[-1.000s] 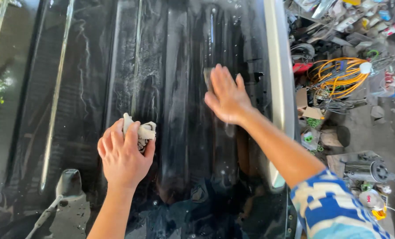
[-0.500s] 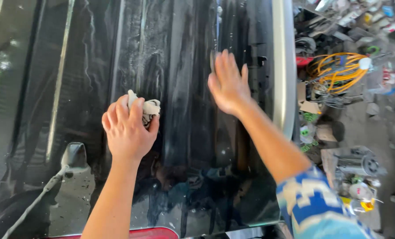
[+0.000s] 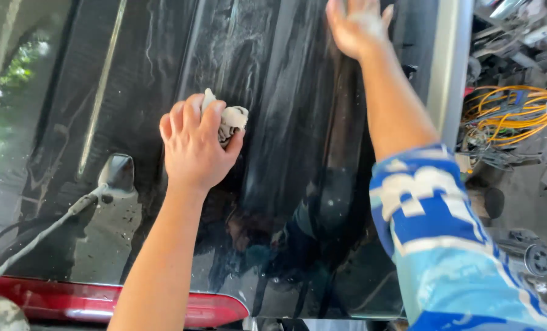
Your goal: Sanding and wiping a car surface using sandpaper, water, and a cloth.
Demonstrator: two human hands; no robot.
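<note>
The left hand [image 3: 194,144] sits a little left of the frame's centre, fingers curled and clenched around a crumpled white rag [image 3: 229,118], pressing it against the black ribbed car roof [image 3: 286,202]. Only a bunch of the rag shows, poking out past the fingertips toward the upper right of the hand. The right hand [image 3: 356,27] lies at the top edge of the frame, right of centre, open with fingers spread and the palm flat on the same wet, streaked surface; it grasps nothing. Its forearm runs down to a blue and white patterned sleeve [image 3: 445,245] in the lower right. A small fin antenna [image 3: 118,173] stands on the roof at the left, below the rag-holding hand, with a thin whip running from it toward the lower left corner. A red strip [image 3: 102,303] crosses the bottom left edge. At the far right, beyond the roof's pale edge, a coil of orange cable [image 3: 506,113] lies among clutter on the ground.
</note>
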